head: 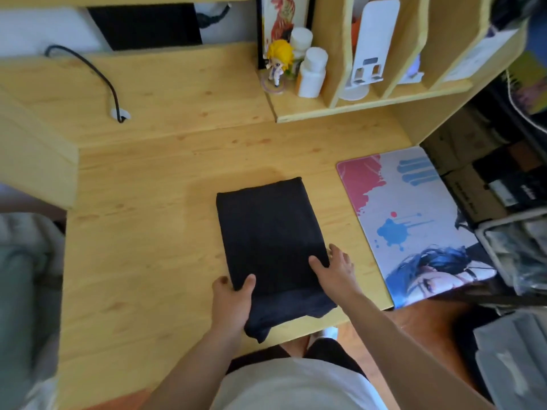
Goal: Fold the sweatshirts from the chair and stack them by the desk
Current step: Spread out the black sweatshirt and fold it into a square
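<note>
Black sweatshirt folded narrow on tabletop; left hand grips near edge, right hand rests flat. Likely next: fold near end away.

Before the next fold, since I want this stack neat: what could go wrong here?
1. The black sweatshirt overhangs the desk's near edge under the left hand; if released, that end might sag or slip off.
2. The right hand only presses the right edge, so layers could shift.
3. The mouse pad lies close to the right; a sideways move could catch it.
</note>
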Demonstrator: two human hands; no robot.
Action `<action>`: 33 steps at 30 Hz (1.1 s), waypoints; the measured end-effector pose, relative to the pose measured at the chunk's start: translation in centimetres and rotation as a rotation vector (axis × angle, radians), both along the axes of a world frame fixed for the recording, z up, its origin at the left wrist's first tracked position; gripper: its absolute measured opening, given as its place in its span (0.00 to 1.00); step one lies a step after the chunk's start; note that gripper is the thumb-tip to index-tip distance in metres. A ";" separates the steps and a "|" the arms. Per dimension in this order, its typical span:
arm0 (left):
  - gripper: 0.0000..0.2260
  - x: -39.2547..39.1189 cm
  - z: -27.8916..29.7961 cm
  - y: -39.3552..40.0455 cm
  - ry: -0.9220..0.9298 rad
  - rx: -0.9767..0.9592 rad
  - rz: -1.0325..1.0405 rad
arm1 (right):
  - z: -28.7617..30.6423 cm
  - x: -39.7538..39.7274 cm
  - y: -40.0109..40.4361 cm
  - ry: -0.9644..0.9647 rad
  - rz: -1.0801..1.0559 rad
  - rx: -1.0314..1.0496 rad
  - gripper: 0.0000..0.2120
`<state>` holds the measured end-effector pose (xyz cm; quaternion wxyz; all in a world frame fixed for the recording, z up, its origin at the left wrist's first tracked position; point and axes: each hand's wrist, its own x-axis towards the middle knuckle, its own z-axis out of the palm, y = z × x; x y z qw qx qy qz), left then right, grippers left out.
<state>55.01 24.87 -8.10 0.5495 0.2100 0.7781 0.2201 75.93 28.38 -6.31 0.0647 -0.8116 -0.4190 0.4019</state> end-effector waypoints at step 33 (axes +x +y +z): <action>0.22 36.3 1.1 0.7 -0.061 -0.112 -0.309 | 0.8 38.0 2.8 0.031 -0.198 0.079 0.19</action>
